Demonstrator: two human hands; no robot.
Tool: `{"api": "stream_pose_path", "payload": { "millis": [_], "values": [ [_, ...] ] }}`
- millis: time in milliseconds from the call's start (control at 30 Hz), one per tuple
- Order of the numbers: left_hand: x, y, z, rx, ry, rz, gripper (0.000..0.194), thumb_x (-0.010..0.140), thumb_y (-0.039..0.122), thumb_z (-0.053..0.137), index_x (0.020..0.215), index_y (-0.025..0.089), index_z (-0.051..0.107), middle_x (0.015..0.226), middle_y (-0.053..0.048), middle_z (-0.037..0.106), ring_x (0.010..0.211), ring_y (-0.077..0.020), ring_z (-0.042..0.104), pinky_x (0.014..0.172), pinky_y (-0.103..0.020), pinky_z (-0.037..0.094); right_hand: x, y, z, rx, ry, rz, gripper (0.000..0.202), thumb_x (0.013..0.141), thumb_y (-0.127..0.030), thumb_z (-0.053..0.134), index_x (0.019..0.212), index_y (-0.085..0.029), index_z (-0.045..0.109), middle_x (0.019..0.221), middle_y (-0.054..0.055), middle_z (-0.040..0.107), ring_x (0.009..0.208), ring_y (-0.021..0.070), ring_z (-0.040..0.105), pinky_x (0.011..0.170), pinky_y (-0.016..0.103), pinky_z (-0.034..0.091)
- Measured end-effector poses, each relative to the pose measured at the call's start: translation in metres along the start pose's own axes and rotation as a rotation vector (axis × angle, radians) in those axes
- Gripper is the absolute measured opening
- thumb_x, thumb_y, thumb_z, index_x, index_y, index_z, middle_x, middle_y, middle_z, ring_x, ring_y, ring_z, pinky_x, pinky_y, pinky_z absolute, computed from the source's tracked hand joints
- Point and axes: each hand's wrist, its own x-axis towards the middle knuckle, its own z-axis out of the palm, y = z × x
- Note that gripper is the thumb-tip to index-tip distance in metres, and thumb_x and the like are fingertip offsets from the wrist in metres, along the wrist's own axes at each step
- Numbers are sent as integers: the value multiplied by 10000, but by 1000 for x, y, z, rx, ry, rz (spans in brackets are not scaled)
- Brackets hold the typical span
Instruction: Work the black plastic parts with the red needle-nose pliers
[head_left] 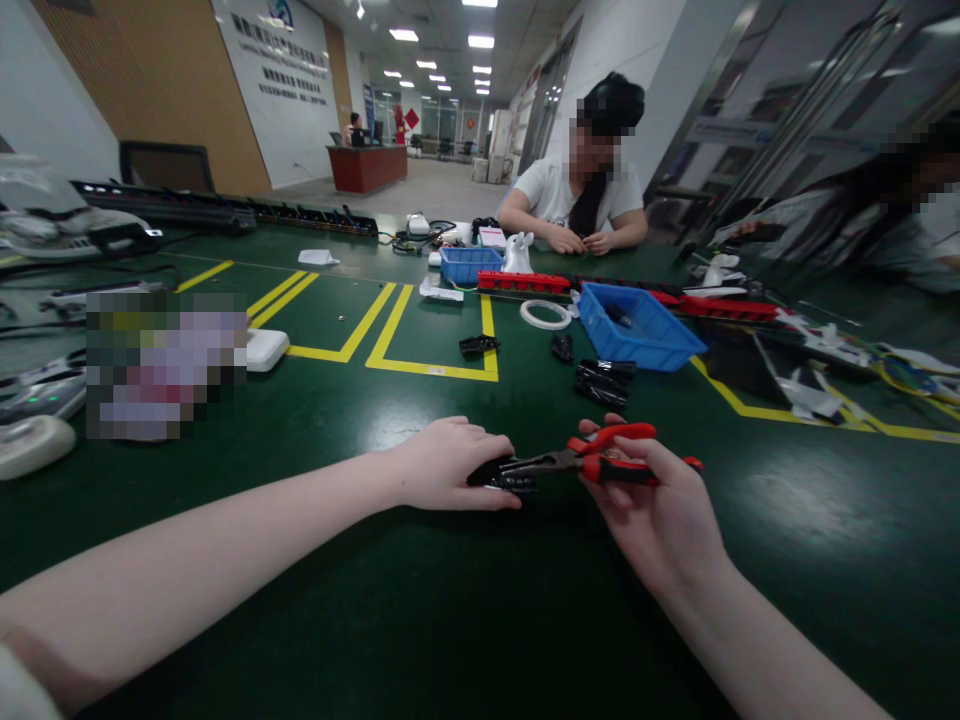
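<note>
My left hand (454, 465) is closed around a shiny black part (514, 483) on the green table; the fingers hide much of it. In my right hand (660, 500) is a pair of long-nose pliers (600, 458) with red and black handles. Their jaws point left and meet the black part near my left thumb and forefinger. Whether the jaws grip it or only touch it, I cannot tell. Beyond my hands lie more shiny black pieces: a larger bundle (604, 381), a small one (562, 347) and another (478, 346) by the yellow tape.
A blue bin (637, 335) with dark items stands at right, beside a white ring (545, 315). Farther back are a smaller blue bin (471, 265) and a red strip (525, 282). A white box (266, 350) sits left. A co-worker (592, 190) sits across the table (420, 620).
</note>
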Motion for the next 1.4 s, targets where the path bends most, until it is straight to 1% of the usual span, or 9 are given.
{"api": "stream_pose_path", "payload": {
  "millis": [133, 300, 633, 767, 833, 900, 1033, 1233, 1400],
  "values": [
    [1, 1, 0, 14, -1, -6, 372, 905, 530, 567, 994, 169, 582, 836, -22, 661, 729, -190, 615, 698, -305, 427, 0, 4, 0, -16, 2, 11, 277, 744, -106, 586, 1010, -180, 557, 913, 63, 719, 393, 30, 430, 472, 172, 518],
    [1, 1, -1, 20, -20, -10, 376, 906, 537, 561, 978, 169, 584, 835, -25, 661, 737, -191, 615, 693, -303, 424, 0, 6, 1, -29, 3, 5, 288, 725, -68, 597, 985, -182, 549, 872, 62, 709, 478, 69, 526, 367, 115, 409],
    [1, 1, -1, 22, -17, -9, 384, 906, 547, 558, 976, 171, 588, 830, -27, 657, 734, -190, 614, 690, -295, 422, 0, 5, 2, -34, 10, 5, 270, 708, -80, 602, 946, -200, 558, 883, 44, 701, 513, 81, 564, 354, 108, 415],
    [1, 1, -1, 22, -16, -5, 389, 902, 551, 562, 972, 170, 588, 831, -27, 657, 738, -194, 616, 692, -300, 422, 1, 6, 1, -42, 15, 3, 278, 707, -85, 606, 958, -194, 554, 885, 57, 702, 524, 93, 582, 325, 101, 372],
    [2, 0, 0, 22, -19, -2, 391, 900, 553, 564, 975, 170, 588, 838, -29, 659, 741, -195, 618, 695, -303, 424, 1, 7, 1, -47, 11, 0, 277, 713, -89, 602, 965, -195, 554, 881, 52, 701, 545, 101, 596, 339, 107, 392],
    [1, 0, 0, 22, -21, 2, 391, 900, 552, 565, 987, 171, 588, 849, -31, 661, 747, -196, 620, 698, -304, 424, 2, 8, 0, -50, 6, 1, 269, 725, -92, 594, 970, -194, 552, 875, 47, 700, 538, 93, 585, 358, 117, 413],
    [1, 0, 1, 26, -20, 7, 380, 900, 544, 567, 982, 173, 587, 848, -31, 661, 747, -195, 617, 705, -305, 421, 1, 9, 0, -56, 9, 11, 257, 740, -95, 582, 976, -190, 543, 862, 42, 699, 448, 55, 493, 358, 120, 398],
    [1, 0, 1, 26, -23, -1, 369, 905, 538, 562, 976, 177, 584, 853, -31, 663, 737, -192, 613, 693, -302, 417, 2, 10, 1, -47, -4, 7, 285, 732, -102, 599, 997, -189, 543, 877, 48, 704, 473, 70, 524, 408, 146, 446],
    [2, 0, 1, 31, -13, -4, 373, 900, 543, 567, 972, 177, 584, 827, -28, 654, 734, -193, 615, 667, -294, 416, -1, 9, 2, -32, -7, 10, 279, 746, -127, 588, 1014, -189, 544, 857, 36, 710, 345, 27, 359, 461, 204, 509]
  ]
}}
